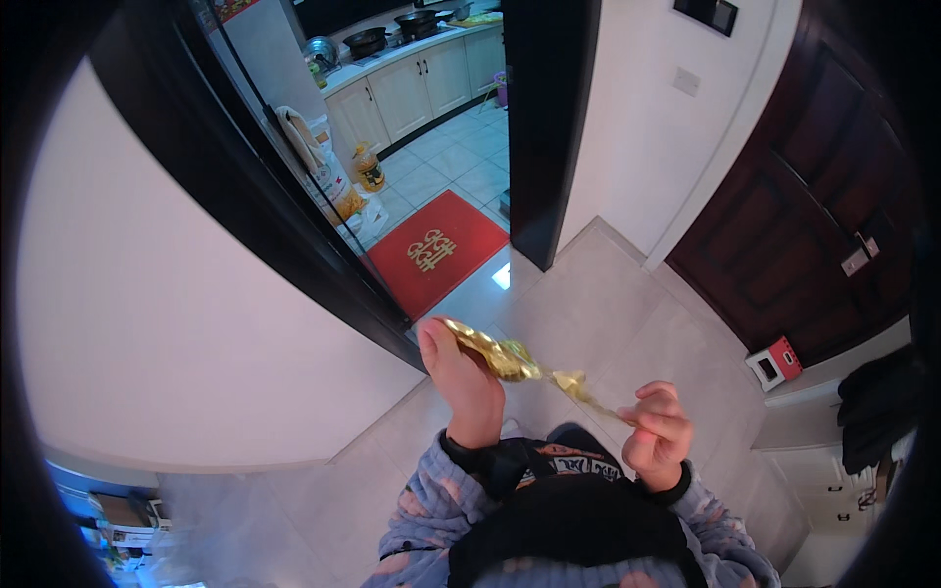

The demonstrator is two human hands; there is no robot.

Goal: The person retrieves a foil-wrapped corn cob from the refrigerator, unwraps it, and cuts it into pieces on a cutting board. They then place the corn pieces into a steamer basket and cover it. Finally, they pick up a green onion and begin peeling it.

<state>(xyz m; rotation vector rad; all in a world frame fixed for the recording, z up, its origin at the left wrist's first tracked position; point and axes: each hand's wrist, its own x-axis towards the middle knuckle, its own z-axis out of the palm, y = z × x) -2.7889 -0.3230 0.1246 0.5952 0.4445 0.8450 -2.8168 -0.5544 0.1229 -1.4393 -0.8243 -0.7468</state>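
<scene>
My left hand [464, 378], raised in front of my chest, grips one end of a crumpled, shiny gold foil piece [507, 360]. It narrows to a twist and a small flap near its middle. From there a thin tail runs to my right hand [658, 430], whose thumb and fingers pinch its end. The foil is stretched between both hands above the tiled floor. What exactly the foil thing is, I cannot tell.
A red doormat [441, 253] lies in the kitchen doorway, beside a black door frame [551, 132]. Beyond stand an oil bottle [367, 169] and white cabinets [401, 95]. A dark red door [801, 198] is at right, with a red and white box [773, 364] at its foot.
</scene>
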